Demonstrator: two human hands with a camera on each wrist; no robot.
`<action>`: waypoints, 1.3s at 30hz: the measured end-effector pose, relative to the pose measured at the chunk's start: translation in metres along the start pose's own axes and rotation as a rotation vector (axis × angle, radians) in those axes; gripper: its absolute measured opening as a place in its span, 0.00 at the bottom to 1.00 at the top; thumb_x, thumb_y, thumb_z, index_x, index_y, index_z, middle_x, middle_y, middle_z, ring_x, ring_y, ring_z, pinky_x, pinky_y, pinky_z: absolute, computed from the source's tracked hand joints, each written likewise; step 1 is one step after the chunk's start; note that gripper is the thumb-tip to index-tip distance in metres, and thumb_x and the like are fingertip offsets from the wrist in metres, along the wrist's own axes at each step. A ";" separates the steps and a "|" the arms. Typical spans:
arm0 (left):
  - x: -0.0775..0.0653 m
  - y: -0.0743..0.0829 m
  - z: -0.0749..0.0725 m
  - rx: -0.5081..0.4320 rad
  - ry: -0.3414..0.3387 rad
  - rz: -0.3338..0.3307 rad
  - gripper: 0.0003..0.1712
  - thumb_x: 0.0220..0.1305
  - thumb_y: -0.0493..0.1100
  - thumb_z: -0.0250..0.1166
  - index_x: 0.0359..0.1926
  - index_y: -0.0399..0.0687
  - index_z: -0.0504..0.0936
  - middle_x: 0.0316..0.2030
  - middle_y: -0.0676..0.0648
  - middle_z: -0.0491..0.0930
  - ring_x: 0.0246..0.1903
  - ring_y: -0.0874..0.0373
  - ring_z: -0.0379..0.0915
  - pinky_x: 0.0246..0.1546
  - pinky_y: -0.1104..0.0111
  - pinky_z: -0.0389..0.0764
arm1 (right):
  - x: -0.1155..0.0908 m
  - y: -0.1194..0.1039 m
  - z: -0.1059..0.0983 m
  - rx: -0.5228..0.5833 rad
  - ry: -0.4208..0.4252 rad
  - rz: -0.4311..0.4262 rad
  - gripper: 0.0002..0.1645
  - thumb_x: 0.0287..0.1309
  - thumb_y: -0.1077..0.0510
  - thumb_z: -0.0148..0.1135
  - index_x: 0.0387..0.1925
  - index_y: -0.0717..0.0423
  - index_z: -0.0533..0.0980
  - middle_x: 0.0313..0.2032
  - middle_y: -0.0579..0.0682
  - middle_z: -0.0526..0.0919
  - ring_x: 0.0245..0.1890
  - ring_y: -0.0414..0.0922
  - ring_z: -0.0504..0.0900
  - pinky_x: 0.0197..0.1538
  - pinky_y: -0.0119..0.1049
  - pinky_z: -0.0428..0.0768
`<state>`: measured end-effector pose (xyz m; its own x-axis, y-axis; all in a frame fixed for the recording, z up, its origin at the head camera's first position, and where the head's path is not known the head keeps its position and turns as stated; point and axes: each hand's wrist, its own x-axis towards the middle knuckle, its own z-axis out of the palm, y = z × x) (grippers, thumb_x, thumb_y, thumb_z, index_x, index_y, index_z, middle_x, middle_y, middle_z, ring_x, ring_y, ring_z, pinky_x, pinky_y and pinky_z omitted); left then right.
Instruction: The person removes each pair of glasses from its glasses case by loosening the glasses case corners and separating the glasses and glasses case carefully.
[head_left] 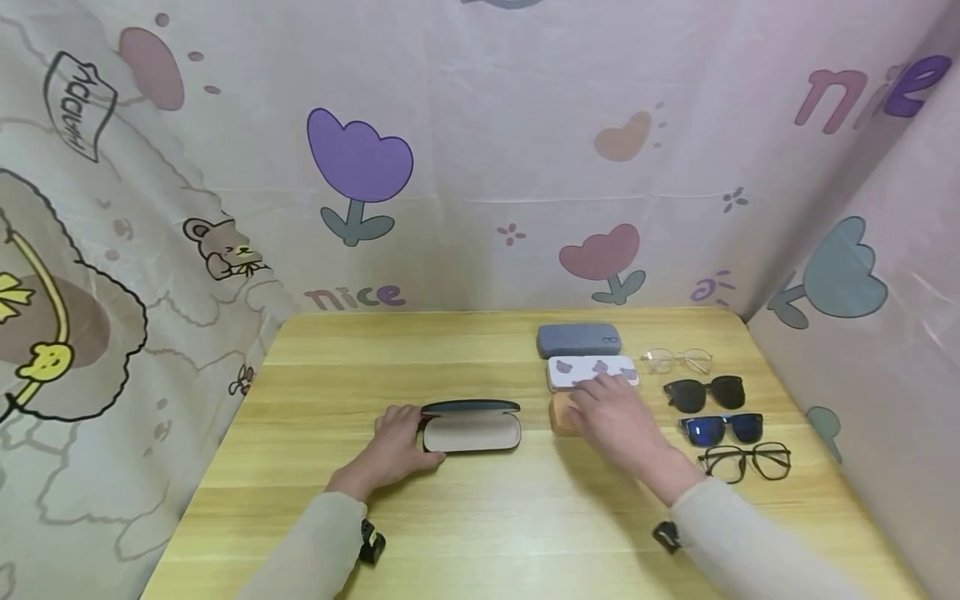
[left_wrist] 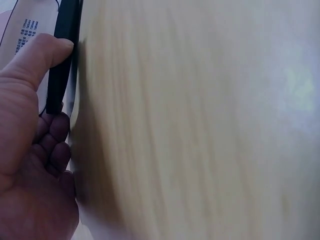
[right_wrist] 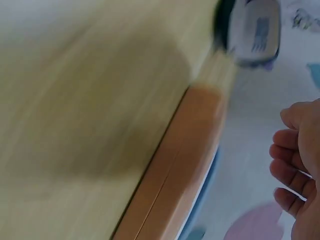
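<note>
A dark glasses case (head_left: 472, 433) with a pale lining lies with its lid raised on the table. My left hand (head_left: 393, 446) holds its left end, the thumb (left_wrist: 55, 50) on the front edge and the fingers round the back corner. To the right, an orange glasses case (head_left: 562, 415) lies closed, partly hidden under my right hand (head_left: 617, 421). In the right wrist view the right hand's fingers (right_wrist: 287, 172) are loosely bent above the orange case, with nothing between them.
Behind the orange case lie a white patterned glasses case (head_left: 592, 371) and a grey-blue case (head_left: 579, 339). Down the right side sit clear-framed glasses (head_left: 678, 361), black sunglasses (head_left: 705, 393), blue-lensed sunglasses (head_left: 722, 429) and black-framed glasses (head_left: 746, 462). Printed curtains (head_left: 465, 167) surround the table.
</note>
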<state>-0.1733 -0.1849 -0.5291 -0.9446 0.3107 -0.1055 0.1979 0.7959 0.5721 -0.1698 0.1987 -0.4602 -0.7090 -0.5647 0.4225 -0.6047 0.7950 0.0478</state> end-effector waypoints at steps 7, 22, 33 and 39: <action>0.001 0.003 -0.001 -0.009 -0.006 -0.004 0.52 0.58 0.59 0.78 0.72 0.30 0.70 0.66 0.39 0.75 0.67 0.42 0.61 0.71 0.44 0.57 | 0.050 -0.047 0.020 0.043 0.065 -0.024 0.13 0.67 0.48 0.70 0.40 0.55 0.85 0.41 0.50 0.89 0.44 0.51 0.83 0.50 0.48 0.79; 0.003 0.002 -0.001 -0.003 -0.005 0.010 0.48 0.58 0.60 0.77 0.70 0.35 0.73 0.62 0.43 0.77 0.64 0.45 0.62 0.68 0.47 0.58 | 0.076 -0.085 0.040 0.014 -0.024 0.167 0.22 0.65 0.38 0.70 0.27 0.50 0.81 0.26 0.46 0.85 0.29 0.47 0.79 0.42 0.44 0.75; -0.001 0.003 -0.003 -0.002 0.003 0.002 0.51 0.57 0.58 0.78 0.71 0.31 0.71 0.64 0.40 0.77 0.64 0.44 0.63 0.69 0.46 0.59 | 0.073 -0.094 0.044 -0.017 0.076 0.167 0.26 0.58 0.36 0.75 0.21 0.50 0.77 0.20 0.45 0.81 0.23 0.45 0.77 0.38 0.43 0.74; 0.000 0.004 -0.003 0.000 0.000 -0.010 0.51 0.56 0.58 0.79 0.71 0.31 0.71 0.65 0.39 0.76 0.65 0.44 0.62 0.69 0.46 0.60 | 0.069 -0.095 0.044 -0.048 0.078 0.142 0.25 0.60 0.36 0.74 0.23 0.50 0.79 0.22 0.45 0.83 0.24 0.45 0.78 0.36 0.40 0.72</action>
<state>-0.1728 -0.1832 -0.5238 -0.9466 0.3028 -0.1107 0.1888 0.7989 0.5711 -0.1772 0.0745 -0.4758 -0.7546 -0.4285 0.4970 -0.4811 0.8763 0.0251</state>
